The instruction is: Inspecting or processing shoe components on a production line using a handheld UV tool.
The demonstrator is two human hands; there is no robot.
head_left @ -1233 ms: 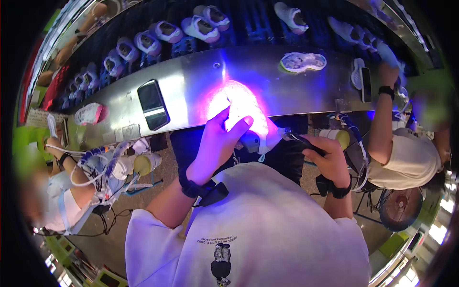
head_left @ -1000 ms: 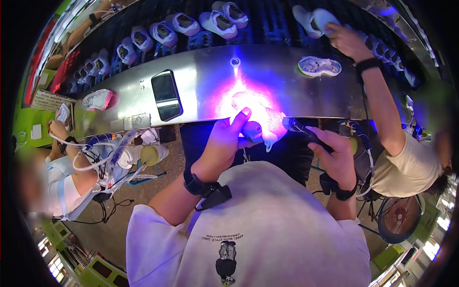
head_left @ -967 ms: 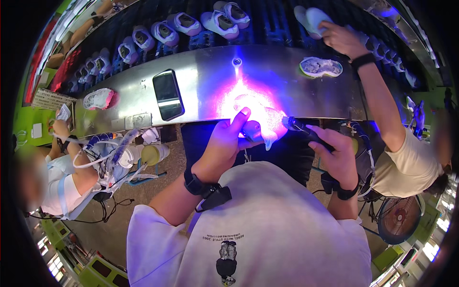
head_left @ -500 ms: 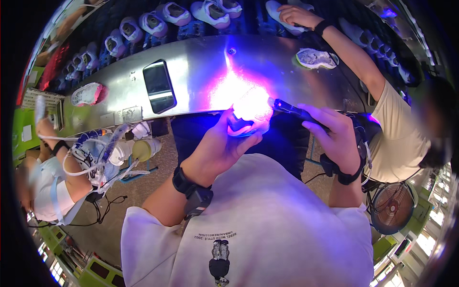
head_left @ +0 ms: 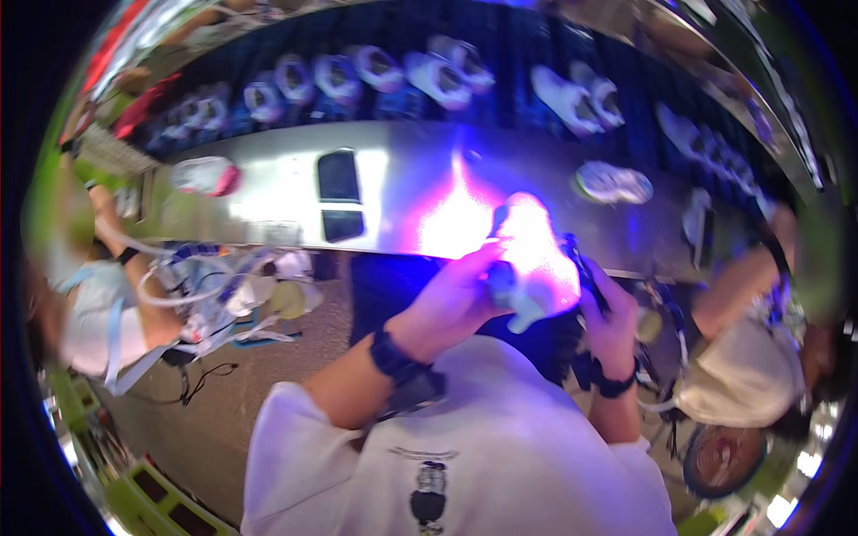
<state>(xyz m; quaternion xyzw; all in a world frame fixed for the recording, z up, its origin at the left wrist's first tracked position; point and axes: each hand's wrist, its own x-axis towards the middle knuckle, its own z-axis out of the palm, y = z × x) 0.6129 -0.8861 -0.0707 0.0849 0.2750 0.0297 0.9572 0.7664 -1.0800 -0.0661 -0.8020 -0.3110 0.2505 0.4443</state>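
My left hand is closed on a shoe, held tilted just off the near edge of the metal table. Much of the shoe is washed out by white and violet light, so its details are lost. My right hand grips a slim dark torch close to the shoe's right side. Motion blur softens the picture, and the torch's tip is hard to make out. A bright violet glow spreads over the table beyond my left hand.
On the metal table lie a dark phone-like device, a pink-and-white shoe sole and a pale sole. Light shoes line the dark belt beyond. Co-workers sit at both sides; a round fan stands at lower right.
My view has shifted. The shoe is turned more upright, and my right hand with the torch has come closer to it. The right co-worker's hand has left the shoes on the belt.
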